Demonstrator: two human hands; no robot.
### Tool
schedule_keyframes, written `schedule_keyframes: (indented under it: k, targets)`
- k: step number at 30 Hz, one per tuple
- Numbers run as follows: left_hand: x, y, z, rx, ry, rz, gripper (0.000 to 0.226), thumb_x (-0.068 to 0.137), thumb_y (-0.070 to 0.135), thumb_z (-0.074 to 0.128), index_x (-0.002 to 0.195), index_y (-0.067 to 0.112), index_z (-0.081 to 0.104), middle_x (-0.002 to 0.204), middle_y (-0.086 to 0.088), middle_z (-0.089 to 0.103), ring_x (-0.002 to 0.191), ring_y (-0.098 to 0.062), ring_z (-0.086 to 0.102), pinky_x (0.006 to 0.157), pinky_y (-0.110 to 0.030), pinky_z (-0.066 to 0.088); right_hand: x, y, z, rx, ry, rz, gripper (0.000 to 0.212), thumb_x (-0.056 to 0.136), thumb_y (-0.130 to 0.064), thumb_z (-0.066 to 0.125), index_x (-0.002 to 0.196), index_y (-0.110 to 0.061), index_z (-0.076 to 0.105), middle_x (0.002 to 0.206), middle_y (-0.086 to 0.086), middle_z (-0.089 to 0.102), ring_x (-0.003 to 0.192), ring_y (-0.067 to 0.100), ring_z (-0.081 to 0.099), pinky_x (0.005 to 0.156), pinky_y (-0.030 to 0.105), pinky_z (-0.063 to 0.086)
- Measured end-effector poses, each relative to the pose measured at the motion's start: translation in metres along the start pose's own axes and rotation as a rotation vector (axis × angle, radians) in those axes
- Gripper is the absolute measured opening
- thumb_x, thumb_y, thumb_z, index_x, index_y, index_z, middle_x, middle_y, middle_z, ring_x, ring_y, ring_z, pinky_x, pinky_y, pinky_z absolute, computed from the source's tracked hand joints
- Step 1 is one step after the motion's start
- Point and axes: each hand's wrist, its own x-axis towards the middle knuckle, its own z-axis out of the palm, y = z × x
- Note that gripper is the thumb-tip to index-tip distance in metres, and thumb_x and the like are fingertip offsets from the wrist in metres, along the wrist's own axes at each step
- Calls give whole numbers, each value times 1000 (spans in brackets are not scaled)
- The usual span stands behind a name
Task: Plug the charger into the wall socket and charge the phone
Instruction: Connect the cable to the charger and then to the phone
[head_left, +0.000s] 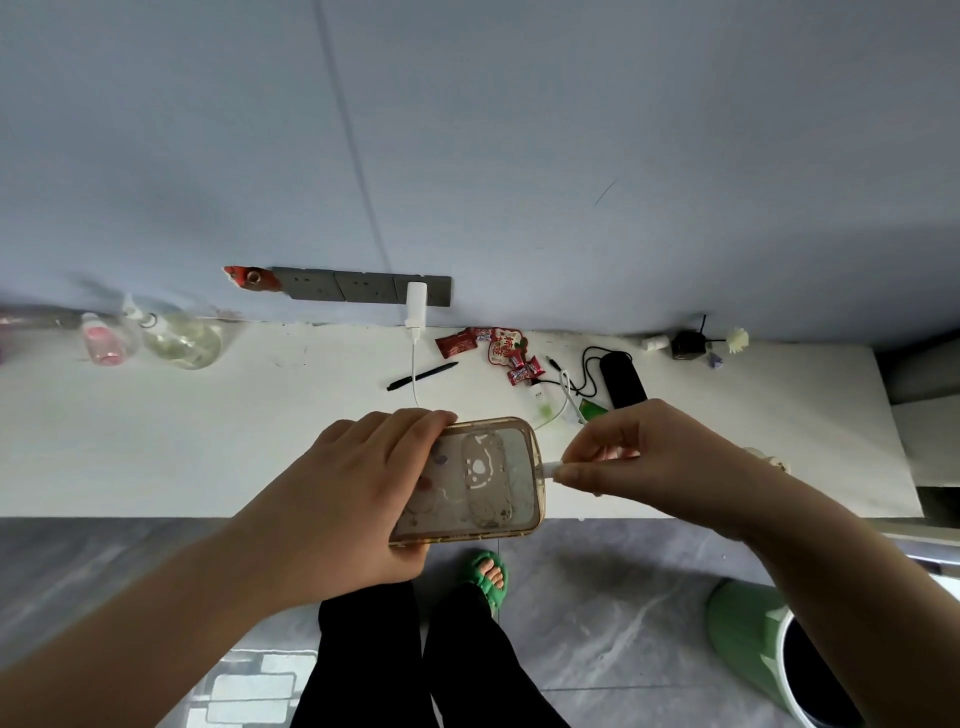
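Note:
A white charger (416, 304) sits plugged into the grey wall socket strip (358, 285) above the white desk (208, 431). Its white cable (414, 374) runs down across the desk and loops to the right. My left hand (353, 483) grips a phone (478, 478) in a clear gold-rimmed case, back side up, over the desk's front edge. My right hand (639, 457) pinches the white cable connector (551, 467) right at the phone's right end. Whether the connector is fully seated is hidden by my fingers.
On the desk lie a black pen (423, 375), red snack wrappers (498, 348), a black device with a black cord (623, 382) and clear bottles (176, 338) at the left. A green bin (763, 649) stands on the floor at right.

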Motion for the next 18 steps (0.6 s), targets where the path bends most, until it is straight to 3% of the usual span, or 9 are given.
schedule_keyframes:
  k: [7,9,10,11,12,14,16,18]
  targets:
    - [4,1,2,28,-27,14,84,58,51,64,130,12,46,118,-1,61,98,-19,63,81,-35,56,-1,7,7,-36,-14,28,14,77,-42,72,77,-29,75,75,-17,73,71,-1,66,60,10,47]
    - [4,-2,7,28,-40,17,83,60,54,58,132,15,43,120,1,60,99,-17,63,82,-33,55,-1,7,5,-86,-34,39,15,77,-45,71,88,-35,72,82,-21,73,81,-6,65,70,12,48]
    - [4,-3,9,17,-65,11,84,61,56,56,133,17,40,121,3,58,100,-16,62,83,-32,54,1,7,5,-170,-59,35,31,75,-50,71,105,-41,66,101,-26,69,94,-10,60,83,18,48]
    - [6,-4,10,-1,-83,9,84,62,58,53,135,19,37,123,4,57,102,-15,61,85,-32,53,2,7,7,-283,-95,21,59,72,-57,70,126,-46,51,127,-32,53,113,-14,49,102,25,42]
    - [8,-4,11,-23,-114,-2,85,62,60,51,136,22,33,124,6,54,104,-14,58,87,-31,51,4,7,10,-410,-124,-4,87,66,-65,69,142,-49,28,144,-33,29,130,-11,29,115,30,24]
    - [13,-7,11,-98,-186,-39,86,61,62,50,137,29,23,128,11,48,108,-11,53,91,-28,46,11,4,22,-638,-166,-128,115,62,-75,63,148,-45,-7,153,-28,-2,141,-4,-3,118,33,-6]
    - [19,-10,10,-245,-271,-100,86,60,63,54,135,36,22,126,16,46,108,-7,51,91,-27,47,19,4,32,-722,-193,-235,113,67,-69,64,150,-39,-5,161,-16,2,146,2,1,117,28,-8]
    - [24,-15,1,-457,-425,-162,78,60,60,65,129,42,32,118,20,51,104,-3,54,88,-27,50,29,2,30,-638,-215,-201,101,69,-61,69,150,-39,12,156,-13,26,140,4,23,116,23,8]
